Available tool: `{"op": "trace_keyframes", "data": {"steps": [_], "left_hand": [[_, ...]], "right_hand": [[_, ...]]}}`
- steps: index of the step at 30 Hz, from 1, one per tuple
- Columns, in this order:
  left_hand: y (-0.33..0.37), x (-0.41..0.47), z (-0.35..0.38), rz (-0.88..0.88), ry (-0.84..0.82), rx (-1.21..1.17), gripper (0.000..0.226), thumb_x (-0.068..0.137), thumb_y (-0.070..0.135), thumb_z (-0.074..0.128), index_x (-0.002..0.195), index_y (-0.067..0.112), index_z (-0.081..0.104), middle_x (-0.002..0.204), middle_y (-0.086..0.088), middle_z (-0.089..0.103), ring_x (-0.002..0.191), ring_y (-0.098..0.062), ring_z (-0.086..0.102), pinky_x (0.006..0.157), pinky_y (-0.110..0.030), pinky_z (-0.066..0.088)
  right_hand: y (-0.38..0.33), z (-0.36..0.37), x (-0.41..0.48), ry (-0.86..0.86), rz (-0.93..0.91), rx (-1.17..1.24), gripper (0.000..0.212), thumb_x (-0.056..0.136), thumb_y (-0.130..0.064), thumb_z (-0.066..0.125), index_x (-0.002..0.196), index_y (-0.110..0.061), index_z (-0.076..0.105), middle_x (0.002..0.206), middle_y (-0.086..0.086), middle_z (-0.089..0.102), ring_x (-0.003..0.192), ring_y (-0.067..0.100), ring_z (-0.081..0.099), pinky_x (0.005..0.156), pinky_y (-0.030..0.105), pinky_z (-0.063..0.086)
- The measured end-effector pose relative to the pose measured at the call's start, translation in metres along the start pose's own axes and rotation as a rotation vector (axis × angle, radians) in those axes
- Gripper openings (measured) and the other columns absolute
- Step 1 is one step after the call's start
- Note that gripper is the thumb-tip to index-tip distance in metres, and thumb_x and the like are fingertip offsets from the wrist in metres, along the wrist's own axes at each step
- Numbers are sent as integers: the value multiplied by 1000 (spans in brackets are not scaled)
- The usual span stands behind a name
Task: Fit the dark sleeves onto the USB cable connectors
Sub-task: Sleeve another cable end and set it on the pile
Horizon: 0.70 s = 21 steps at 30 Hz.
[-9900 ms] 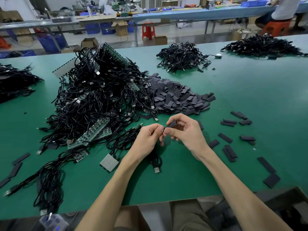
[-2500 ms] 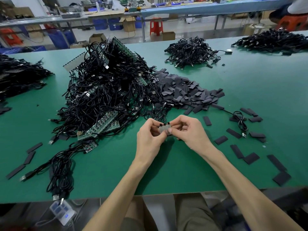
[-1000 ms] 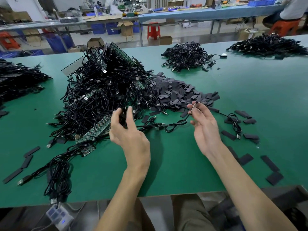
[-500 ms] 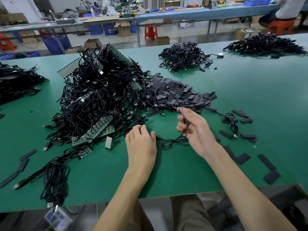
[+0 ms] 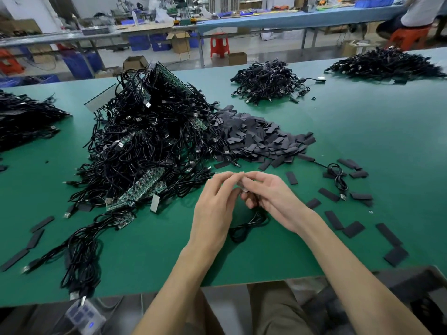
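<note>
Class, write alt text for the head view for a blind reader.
Left hand and right hand pinch a small connector together above a green table; behind lie a heap of black cables and a pile of dark sleeves.

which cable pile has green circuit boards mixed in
The tall pile left of the sleeve heap; green boards poke out of it. The piles at far centre, far right and left edge show none.

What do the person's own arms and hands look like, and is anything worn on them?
Both arms are bare. The left hand and the right hand have no gloves, and no ring, watch or bracelet shows. The left forearm and the right forearm are uncovered down to the picture's bottom edge, so no sleeve is in view. No tape or marking is visible.
</note>
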<state>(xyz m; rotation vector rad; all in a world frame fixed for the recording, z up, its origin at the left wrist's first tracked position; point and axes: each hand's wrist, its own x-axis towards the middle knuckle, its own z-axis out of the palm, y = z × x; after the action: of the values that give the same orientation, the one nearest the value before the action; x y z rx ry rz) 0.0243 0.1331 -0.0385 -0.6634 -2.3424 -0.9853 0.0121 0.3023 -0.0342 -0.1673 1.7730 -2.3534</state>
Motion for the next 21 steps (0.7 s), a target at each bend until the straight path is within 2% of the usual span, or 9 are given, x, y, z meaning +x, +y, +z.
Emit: {"op": "trace_keyframes", "data": {"steps": [2,5,9,11,13,16,18,21], "left_hand": [[-1,-1,-1,-40,45,5,24,100,15,64,123,18,70,115,8,60,107,-8,57,91,-17,45],[-4,0,-2,-138,94,-35,14,101,19,63,111,15,72,101,9,59,88,-3,57,77,-17,45],[-7,2,-5,-257,112,-195,9,101,18,64,100,19,73,90,9,63,80,-6,61,69,-11,41],[-9,5,-7,-329,108,-324,10,99,16,66,98,20,75,89,6,69,79,-8,65,71,-16,45],[-11,6,-8,-384,110,-418,10,98,16,69,98,20,77,90,6,73,81,-11,68,74,-27,51],[-11,6,-10,-398,94,-456,9,97,14,70,99,16,78,88,3,74,77,-17,70,74,-41,56],[-10,6,-9,-391,79,-460,9,97,13,69,99,15,78,88,2,73,75,-17,70,73,-42,57],[-10,7,-8,-370,59,-451,11,98,12,68,101,16,78,92,2,72,80,-13,68,73,-35,54]], "right_hand": [[0,1,-1,-25,14,-47,47,102,-39,55,121,3,64,85,8,70,73,20,62,70,27,50],[-1,2,-2,-37,18,-61,50,106,-46,43,118,-3,66,94,11,74,77,20,66,73,28,50],[1,-1,-3,-106,-30,-116,26,105,-19,55,125,-5,64,106,14,76,83,20,69,74,25,51],[2,-1,-3,-107,-46,-128,27,102,-12,60,126,-1,59,107,18,76,82,24,70,72,25,51],[2,0,-2,-96,-52,-166,27,101,-11,62,124,2,54,107,19,77,81,27,72,71,26,52],[3,3,-1,-87,-59,-219,17,99,-10,65,107,0,55,98,19,77,76,29,73,69,26,53],[3,5,-1,-82,-74,-242,16,96,-10,70,97,-1,58,91,21,77,73,29,73,68,27,52],[4,8,0,-43,-90,-303,20,91,-12,76,88,1,61,82,21,76,69,24,69,63,26,49]]}}
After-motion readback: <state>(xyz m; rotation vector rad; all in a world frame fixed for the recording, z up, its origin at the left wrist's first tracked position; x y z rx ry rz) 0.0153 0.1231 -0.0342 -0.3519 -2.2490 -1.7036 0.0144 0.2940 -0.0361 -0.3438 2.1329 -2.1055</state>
